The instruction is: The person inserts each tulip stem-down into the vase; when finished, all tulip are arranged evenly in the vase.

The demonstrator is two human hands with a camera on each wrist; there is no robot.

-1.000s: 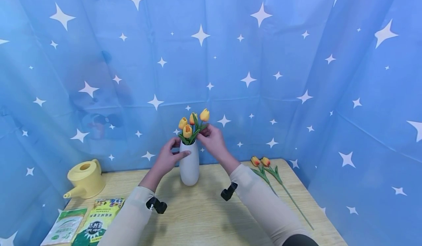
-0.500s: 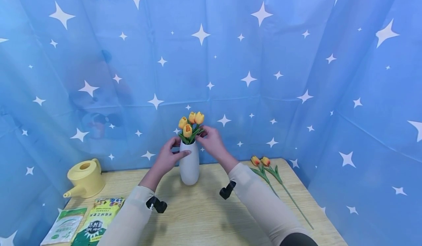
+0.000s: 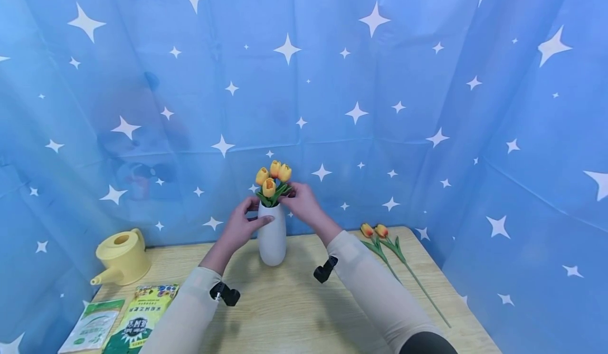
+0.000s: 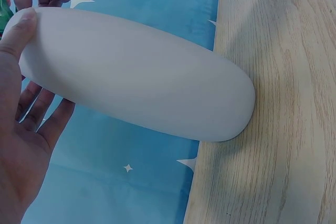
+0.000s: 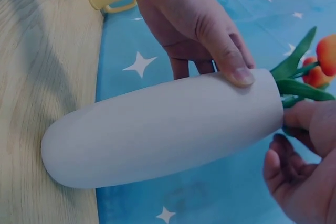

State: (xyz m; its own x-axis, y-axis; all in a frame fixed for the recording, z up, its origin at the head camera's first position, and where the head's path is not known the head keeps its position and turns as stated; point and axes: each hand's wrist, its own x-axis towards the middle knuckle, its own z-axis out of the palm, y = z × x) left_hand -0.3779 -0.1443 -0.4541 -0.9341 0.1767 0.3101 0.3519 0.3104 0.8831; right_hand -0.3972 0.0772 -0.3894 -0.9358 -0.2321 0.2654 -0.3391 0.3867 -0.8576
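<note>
A white vase [image 3: 272,240] stands upright near the table's back edge, several yellow-orange tulips [image 3: 268,188] in its mouth. My left hand [image 3: 239,227] grips the vase near the top; in the left wrist view the thumb lies on the white vase wall [image 4: 136,72] and the fingers reach behind. At the rim, my right hand [image 3: 306,206] pinches a tulip [image 3: 285,172] low on its stem. Seen from the right wrist, thumb and finger of that hand [image 5: 310,166] meet at the green stems beside the vase mouth. The stem ends inside the vase are hidden.
Two more tulips [image 3: 381,231] lie on the right of the wooden table [image 3: 285,312]. At the left stand a yellow watering can [image 3: 124,259], a white-green packet [image 3: 93,325] and a yellow-green bag [image 3: 142,317]. A blue starry curtain [image 3: 304,90] hangs behind.
The rightmost tulip in the vase has sunk lower and shifted left toward the other blooms, the right hand moving slightly down with it. My left hand keeps its hold on the vase.
</note>
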